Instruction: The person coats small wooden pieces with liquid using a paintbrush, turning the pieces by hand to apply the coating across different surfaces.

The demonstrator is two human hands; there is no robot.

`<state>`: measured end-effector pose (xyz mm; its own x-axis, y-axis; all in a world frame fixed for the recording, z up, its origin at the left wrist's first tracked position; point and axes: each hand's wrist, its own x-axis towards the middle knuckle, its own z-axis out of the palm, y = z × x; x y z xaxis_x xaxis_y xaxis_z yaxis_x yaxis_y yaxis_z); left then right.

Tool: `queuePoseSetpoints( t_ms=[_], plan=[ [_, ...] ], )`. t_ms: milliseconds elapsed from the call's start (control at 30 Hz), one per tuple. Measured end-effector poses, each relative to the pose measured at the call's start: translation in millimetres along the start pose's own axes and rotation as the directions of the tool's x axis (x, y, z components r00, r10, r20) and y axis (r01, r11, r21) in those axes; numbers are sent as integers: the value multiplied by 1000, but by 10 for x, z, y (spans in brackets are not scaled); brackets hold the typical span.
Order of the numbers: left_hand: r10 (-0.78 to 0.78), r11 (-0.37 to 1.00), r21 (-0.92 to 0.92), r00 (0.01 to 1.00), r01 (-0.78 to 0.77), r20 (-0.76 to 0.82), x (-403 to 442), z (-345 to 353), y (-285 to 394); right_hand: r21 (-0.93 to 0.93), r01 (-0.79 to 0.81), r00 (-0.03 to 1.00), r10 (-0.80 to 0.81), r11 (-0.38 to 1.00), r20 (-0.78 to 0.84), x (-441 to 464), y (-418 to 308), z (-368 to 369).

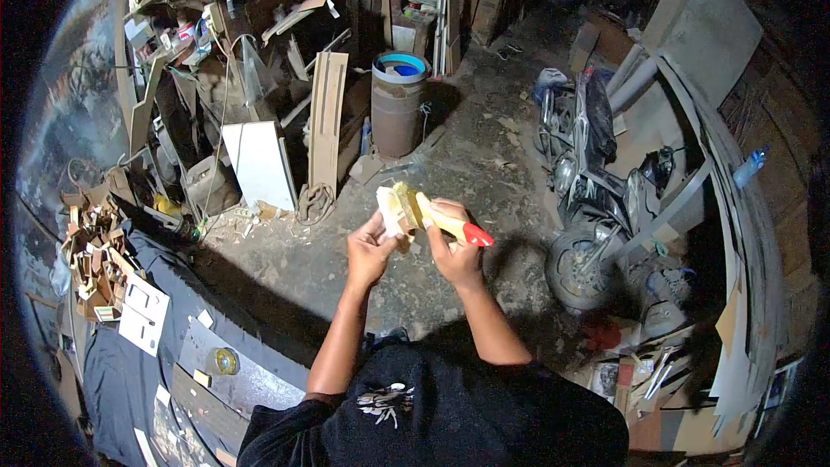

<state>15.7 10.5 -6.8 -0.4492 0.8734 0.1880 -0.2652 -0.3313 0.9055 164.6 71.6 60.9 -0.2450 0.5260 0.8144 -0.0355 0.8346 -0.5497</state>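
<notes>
Out in front of my body, my right hand (454,242) is wrapped round a paintbrush (445,221) with a yellow handle and a red tip that points right. The brush's pale yellow bristle end is up and to the left, beside a white piece that looks like paper or cloth (393,212). My left hand (373,251) pinches this white piece at its lower edge, against the brush head. The exact contact between bristles and white piece is too small to tell.
A worktable (259,363) at the lower left bears a jar (225,361) and a white stencil-like sheet (143,313). Wood scraps (99,264) lie farther left. A barrel (398,112) stands ahead, and a motorcycle (588,182) is at the right.
</notes>
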Motion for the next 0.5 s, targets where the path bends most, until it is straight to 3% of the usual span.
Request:
queuePoseSetpoints(
  t_ms=[67,167,267,333,400,500],
  plan=[
    [3,1000,-6,998,-4,-71,45,-126,-21,36,-109,990,105,993,99,-96,16,-9],
    [-97,958,-282,980,44,-175,66,-235,45,26,-87,976,80,996,205,-207,32,-44],
    [-107,978,-198,976,69,-189,42,-233,92,-3,-14,988,14,1000,153,-237,46,-44],
    [-47,999,8,999,47,9,22,-260,-77,-24,-35,990,38,999,139,-175,-47,-32],
    [-19,999,-42,1000,20,6,-21,-90,-180,21,-89,995,88,996,52,-42,-123,-23],
    [-35,999,-34,999,34,-7,-45,-39,-78,11,-24,999,24,1000,23,-33,-14,-4]
  ],
)
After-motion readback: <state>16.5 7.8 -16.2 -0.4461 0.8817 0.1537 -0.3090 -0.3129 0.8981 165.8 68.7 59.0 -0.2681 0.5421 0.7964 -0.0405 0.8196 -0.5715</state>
